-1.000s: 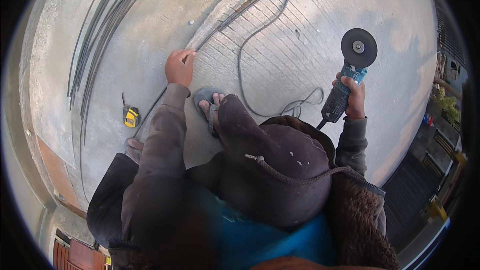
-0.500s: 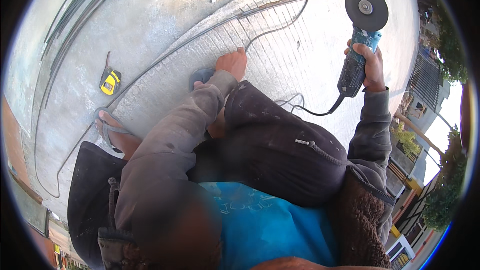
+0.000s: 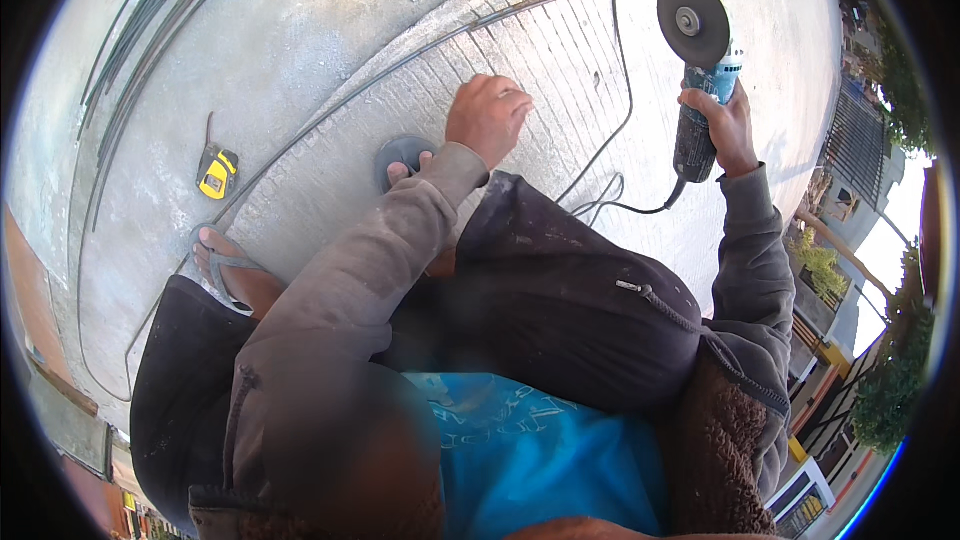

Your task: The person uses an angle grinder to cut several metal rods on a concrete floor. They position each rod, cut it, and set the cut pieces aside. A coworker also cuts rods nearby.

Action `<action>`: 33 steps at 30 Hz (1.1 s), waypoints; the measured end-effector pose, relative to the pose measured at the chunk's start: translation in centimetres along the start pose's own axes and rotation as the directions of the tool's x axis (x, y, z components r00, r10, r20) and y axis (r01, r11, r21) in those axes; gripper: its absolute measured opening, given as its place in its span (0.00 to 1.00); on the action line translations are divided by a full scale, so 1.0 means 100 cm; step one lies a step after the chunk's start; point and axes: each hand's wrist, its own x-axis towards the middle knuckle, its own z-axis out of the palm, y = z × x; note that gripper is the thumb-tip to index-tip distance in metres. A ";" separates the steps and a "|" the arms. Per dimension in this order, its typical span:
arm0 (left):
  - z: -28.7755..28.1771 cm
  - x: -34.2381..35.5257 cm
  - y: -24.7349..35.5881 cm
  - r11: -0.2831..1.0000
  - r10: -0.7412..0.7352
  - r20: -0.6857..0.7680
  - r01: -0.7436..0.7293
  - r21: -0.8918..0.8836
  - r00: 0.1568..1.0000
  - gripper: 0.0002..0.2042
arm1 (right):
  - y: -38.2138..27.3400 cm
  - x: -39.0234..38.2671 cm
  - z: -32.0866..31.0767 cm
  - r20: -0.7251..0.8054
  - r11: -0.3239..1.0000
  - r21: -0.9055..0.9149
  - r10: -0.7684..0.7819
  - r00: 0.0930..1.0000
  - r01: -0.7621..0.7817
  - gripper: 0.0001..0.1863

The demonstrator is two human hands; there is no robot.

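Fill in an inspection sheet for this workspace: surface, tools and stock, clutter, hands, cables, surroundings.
Surface: pale concrete ground with a grooved strip.
Tools and stock: angle grinder, no guard seen around its disc; long thin rods on the ground.
Clutter: yellow-and-black tape measure and a rod bundle, both at left.
Hands: right hand grips the angle grinder; left hand half curled, nothing seen in it.
Cables: power cord loops, then crosses the long thin rods.
Surroundings: fence and greenery at right.
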 end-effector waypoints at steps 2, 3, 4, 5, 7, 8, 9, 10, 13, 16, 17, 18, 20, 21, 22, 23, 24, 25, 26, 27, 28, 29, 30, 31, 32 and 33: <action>-0.046 0.006 -0.041 0.971 -0.129 -0.198 0.164 0.172 0.972 0.04 | 0.001 0.009 0.023 0.073 0.998 -0.050 0.041 0.996 -0.037 0.23; -0.061 0.006 -0.059 0.952 -0.191 -0.150 0.220 0.213 0.970 0.05 | -0.003 0.012 0.039 0.101 0.997 -0.070 0.047 0.994 -0.040 0.23; -0.068 0.009 -0.071 0.930 -0.252 -0.109 0.271 0.249 0.962 0.06 | -0.002 0.015 0.053 0.144 0.997 -0.059 0.052 0.988 -0.044 0.23; -0.071 0.010 -0.079 0.924 -0.278 -0.083 0.290 0.249 0.957 0.06 | 0.000 0.019 0.069 0.170 0.998 -0.051 0.039 0.985 -0.030 0.24; -0.074 0.009 -0.092 0.908 -0.340 -0.034 0.337 0.249 0.940 0.06 | -0.002 0.025 0.100 0.223 0.998 -0.051 -0.014 0.975 0.026 0.24; -0.074 0.009 -0.095 0.903 -0.351 -0.050 0.352 0.245 0.935 0.06 | -0.006 0.026 0.115 0.252 0.996 -0.057 -0.051 0.966 0.068 0.23; -0.074 0.010 -0.096 0.899 -0.362 -0.065 0.367 0.240 0.930 0.07 | -0.010 0.025 0.128 0.247 0.996 -0.046 -0.067 0.967 0.081 0.23; -0.074 0.010 -0.094 0.895 -0.373 -0.071 0.379 0.236 0.925 0.07 | -0.008 0.026 0.138 0.259 0.996 -0.022 -0.083 0.962 0.092 0.22; -0.078 0.017 -0.092 0.863 -0.449 -0.027 0.442 0.244 0.893 0.06 | 0.000 0.033 0.159 0.294 0.994 0.044 0.080 0.952 -0.097 0.26; -0.079 0.020 -0.100 0.863 -0.427 0.003 0.406 0.299 0.904 0.05 | 0.005 0.034 0.172 0.297 0.995 0.045 0.076 0.952 -0.094 0.26; -0.079 0.021 -0.100 0.856 -0.441 0.018 0.415 0.310 0.897 0.05 | 0.002 0.033 0.174 0.299 0.996 0.027 0.074 0.951 -0.086 0.26; -0.080 0.022 -0.099 0.848 -0.455 0.033 0.422 0.321 0.890 0.05 | 0.001 0.032 0.174 0.301 0.997 0.011 0.071 0.951 -0.078 0.26; -0.083 0.025 -0.099 0.834 -0.472 0.046 0.430 0.345 0.880 0.06 | 0.006 0.035 0.179 0.296 0.998 -0.013 0.055 0.953 -0.053 0.27; -0.083 0.026 -0.099 0.829 -0.477 0.048 0.431 0.357 0.878 0.06 | 0.007 0.034 0.180 0.293 0.998 -0.037 0.051 0.955 -0.042 0.28; -0.084 0.028 -0.097 0.823 -0.483 0.052 0.433 0.367 0.874 0.06 | 0.007 0.034 0.181 0.292 0.998 -0.061 0.050 0.955 -0.033 0.28; -0.085 0.029 -0.096 0.812 -0.516 0.071 0.462 0.357 0.853 0.06 | 0.012 0.036 0.184 0.288 0.997 -0.079 0.045 0.957 -0.023 0.29; -0.088 0.032 -0.094 0.799 -0.549 0.090 0.490 0.348 0.831 0.06 | 0.022 0.041 0.187 0.285 0.995 -0.097 0.040 0.958 -0.013 0.30; -0.091 0.035 -0.092 0.786 -0.579 0.111 0.518 0.337 0.807 0.06 | 0.023 0.042 0.189 0.281 0.993 -0.116 0.036 0.959 -0.003 0.30; -0.093 0.037 -0.089 0.782 -0.587 0.122 0.521 0.342 0.801 0.07 | 0.024 0.042 0.189 0.279 0.991 -0.131 0.044 0.959 -0.007 0.31; -0.095 0.039 -0.087 0.778 -0.594 0.131 0.525 0.346 0.794 0.07 | 0.024 0.042 0.189 0.278 0.989 -0.146 0.051 0.959 -0.010 0.31; -0.097 0.040 -0.085 0.772 -0.602 0.139 0.529 0.352 0.786 0.07 | 0.021 0.042 0.190 0.278 0.987 -0.160 0.056 0.959 -0.011 0.31; -0.096 0.040 -0.085 0.766 -0.608 0.136 0.533 0.359 0.783 0.07 | 0.019 0.042 0.190 0.280 0.986 -0.167 0.055 0.958 -0.008 0.31; -0.096 0.041 -0.085 0.760 -0.613 0.132 0.536 0.366 0.779 0.07 | 0.017 0.042 0.191 0.282 0.985 -0.174 0.053 0.958 -0.004 0.31; -0.096 0.041 -0.084 0.755 -0.618 0.130 0.539 0.373 0.775 0.07 | 0.015 0.042 0.191 0.282 0.983 -0.181 0.053 0.958 -0.001 0.31; -0.097 0.041 -0.084 0.756 -0.618 0.131 0.541 0.368 0.775 0.07 | 0.016 0.043 0.191 0.286 0.983 -0.182 0.051 0.957 0.002 0.31; -0.098 0.041 -0.083 0.757 -0.618 0.131 0.543 0.363 0.775 0.07 | 0.019 0.046 0.192 0.290 0.983 -0.183 0.048 0.956 0.006 0.31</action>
